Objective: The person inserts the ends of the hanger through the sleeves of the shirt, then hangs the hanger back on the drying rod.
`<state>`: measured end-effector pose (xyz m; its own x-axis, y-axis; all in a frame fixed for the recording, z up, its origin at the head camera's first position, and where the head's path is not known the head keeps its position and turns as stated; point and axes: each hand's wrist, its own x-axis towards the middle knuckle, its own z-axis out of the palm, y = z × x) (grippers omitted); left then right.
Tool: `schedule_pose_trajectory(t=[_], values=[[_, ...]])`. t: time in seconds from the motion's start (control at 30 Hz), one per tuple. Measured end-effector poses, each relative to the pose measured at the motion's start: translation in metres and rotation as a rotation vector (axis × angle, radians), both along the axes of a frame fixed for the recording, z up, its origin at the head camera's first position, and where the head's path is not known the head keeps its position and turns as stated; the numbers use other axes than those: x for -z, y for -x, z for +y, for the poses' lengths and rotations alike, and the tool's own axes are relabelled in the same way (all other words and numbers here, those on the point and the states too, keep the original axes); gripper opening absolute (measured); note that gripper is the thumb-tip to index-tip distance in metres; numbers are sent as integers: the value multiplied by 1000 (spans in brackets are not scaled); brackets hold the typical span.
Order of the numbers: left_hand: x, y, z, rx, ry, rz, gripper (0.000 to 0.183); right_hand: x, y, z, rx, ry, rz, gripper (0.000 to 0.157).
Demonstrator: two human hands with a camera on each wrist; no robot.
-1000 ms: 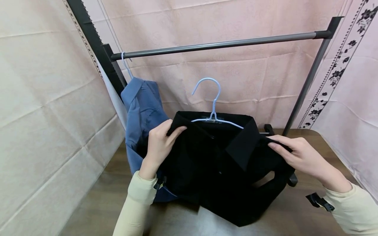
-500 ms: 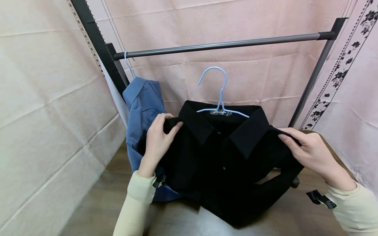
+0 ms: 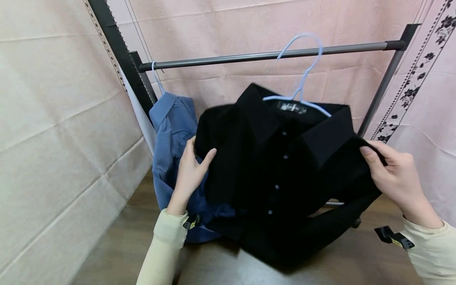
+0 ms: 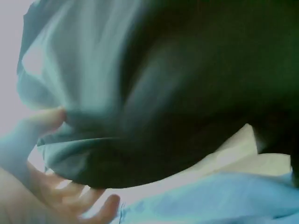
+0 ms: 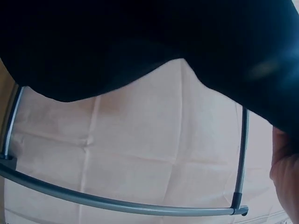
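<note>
A black button-up shirt (image 3: 246,166) with a collar and inner label sits on a light blue hanger (image 3: 303,81). The hanger's hook overlaps the rack's rail in the head view. My right hand (image 3: 397,174) pinches the shirt's shoulder at the right, thumb in front. On the other side my left hand (image 3: 189,172) has its thumb and fingers spread beside the sleeve. Seen from the left wrist, the thumb (image 4: 49,120) touches the dark cloth and the loose fingers (image 4: 77,200) lie below it. Dark cloth (image 5: 117,46) fills the upper right wrist view; only part of that hand shows.
A grey metal rail (image 3: 228,59) spans the rack between dark posts. A blue shirt (image 3: 171,122) hangs at its left end on another light blue hanger (image 3: 156,77), partly behind the black shirt. Pink cloth (image 3: 221,23) backs the rack, with a brown wooden surface (image 3: 117,237) below.
The black shirt and its hanger have risen and shifted right, the hook now level with the rail. My right hand moved up and right with the shoulder; my left hand's fingers loosened from the cloth.
</note>
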<state>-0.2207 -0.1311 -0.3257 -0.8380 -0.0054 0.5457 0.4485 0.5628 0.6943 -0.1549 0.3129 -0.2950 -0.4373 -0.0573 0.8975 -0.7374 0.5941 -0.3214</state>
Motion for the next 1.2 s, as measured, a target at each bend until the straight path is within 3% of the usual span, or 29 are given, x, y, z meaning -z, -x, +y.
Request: schedule_pose_trajectory(t=[0.1, 0.2, 0.43, 0.53, 0.67, 0.77, 0.83, 1.0, 1.07, 1.2], values=[[7, -6, 9, -17, 21, 28, 79, -6, 1, -2, 57, 68, 5, 27], [16, -11, 22, 12, 77, 11, 86, -12, 3, -5, 98, 128, 10, 27], [45, -11, 42, 96, 202, -197, 100, -21, 10, -18, 160, 189, 11, 27], [55, -7, 44, 96, 186, -221, 85, -23, 14, -25, 174, 204, 11, 25], [62, -4, 40, 91, 136, -200, 43, -30, 21, -36, 209, 193, -14, 23], [60, -4, 33, 46, 106, -152, 21, -35, 26, -47, 234, 152, -38, 21], [56, -6, 29, -3, 109, -114, 16, -38, 29, -54, 242, 124, -41, 20], [39, -15, 24, -90, 151, -48, 28, -45, 37, -73, 205, 54, -16, 20], [33, -20, 25, -102, 156, -31, 36, -47, 40, -82, 198, 27, -13, 21], [24, -30, 29, -96, 165, 17, 32, -47, 46, -102, 191, -11, -32, 23]])
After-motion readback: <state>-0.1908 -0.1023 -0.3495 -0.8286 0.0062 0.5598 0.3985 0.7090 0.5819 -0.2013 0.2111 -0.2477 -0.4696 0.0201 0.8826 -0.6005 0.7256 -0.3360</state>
